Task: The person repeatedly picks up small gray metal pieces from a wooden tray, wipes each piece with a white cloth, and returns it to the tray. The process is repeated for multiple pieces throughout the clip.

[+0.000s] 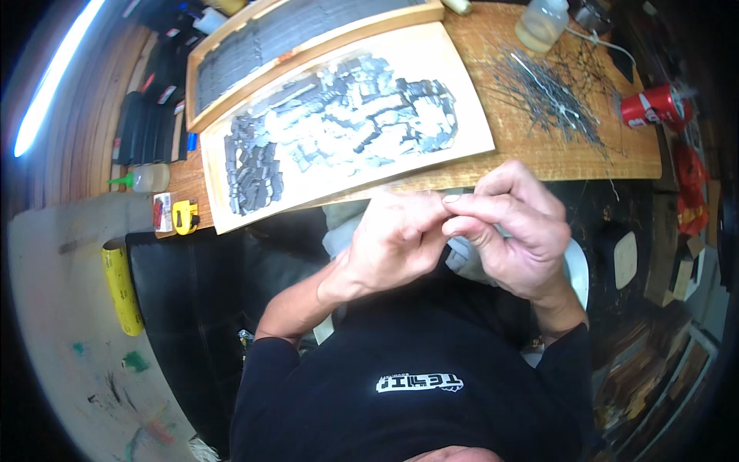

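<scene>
Above my lap, at the table's front edge, both hands meet at the fingertips. My left hand is curled, its fingers bent under and partly hidden from the camera. Thumb and forefinger of my right hand come together at the left hand's fingers. Anything between them is too small or too hidden to tell. Just beyond my hands lies a pale board covered with a patchwork of small grey, black and whitish pieces; glare washes out its middle. Behind it, a wood-framed panel bears dark grey strips.
Right of the board, a loose heap of thin dark strands spreads over the wooden table. Nearby are a red drink can and a plastic bottle. At left stand a green-tipped squeeze bottle and a small yellow tool.
</scene>
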{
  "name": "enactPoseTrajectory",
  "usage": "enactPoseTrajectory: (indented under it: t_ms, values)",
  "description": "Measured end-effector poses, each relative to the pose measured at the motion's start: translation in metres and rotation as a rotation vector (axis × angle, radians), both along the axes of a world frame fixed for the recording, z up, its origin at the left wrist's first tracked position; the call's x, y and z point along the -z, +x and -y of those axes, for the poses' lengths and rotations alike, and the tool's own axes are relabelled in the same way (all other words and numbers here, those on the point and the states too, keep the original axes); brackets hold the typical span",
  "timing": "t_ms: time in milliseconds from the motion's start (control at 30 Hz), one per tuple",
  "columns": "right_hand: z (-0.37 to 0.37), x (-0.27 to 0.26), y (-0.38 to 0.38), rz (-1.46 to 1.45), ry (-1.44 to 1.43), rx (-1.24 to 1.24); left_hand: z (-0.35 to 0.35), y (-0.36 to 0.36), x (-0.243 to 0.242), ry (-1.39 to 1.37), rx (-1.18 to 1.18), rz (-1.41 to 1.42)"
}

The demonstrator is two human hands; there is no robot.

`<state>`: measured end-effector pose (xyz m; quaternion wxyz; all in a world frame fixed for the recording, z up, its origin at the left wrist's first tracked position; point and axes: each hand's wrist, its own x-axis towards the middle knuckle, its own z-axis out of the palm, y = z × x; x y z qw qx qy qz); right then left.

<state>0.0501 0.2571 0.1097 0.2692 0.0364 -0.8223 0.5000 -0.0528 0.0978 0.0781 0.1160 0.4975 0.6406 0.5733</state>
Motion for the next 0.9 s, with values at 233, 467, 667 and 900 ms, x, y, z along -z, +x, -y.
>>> enactPoseTrajectory:
  t_ms: [233, 467, 667, 900]
  values:
    - [-0.004, -0.003, -0.036, -0.029, 0.041, -0.097, 0.005, -0.027, 0.000, -0.055, -0.044, 0.081]
    - [0.012, -0.045, -0.059, 0.070, 0.056, -0.085, 0.018, -0.037, -0.008, 0.006, 0.024, 0.489]
    - [0.027, -0.069, -0.162, 0.190, 0.058, -0.325, 0.048, -0.092, -0.039, 0.125, -0.183, 0.664]
    - [-0.008, -0.071, -0.340, 0.407, -0.051, -0.261, 0.117, -0.148, -0.032, -0.289, -0.623, -0.288]
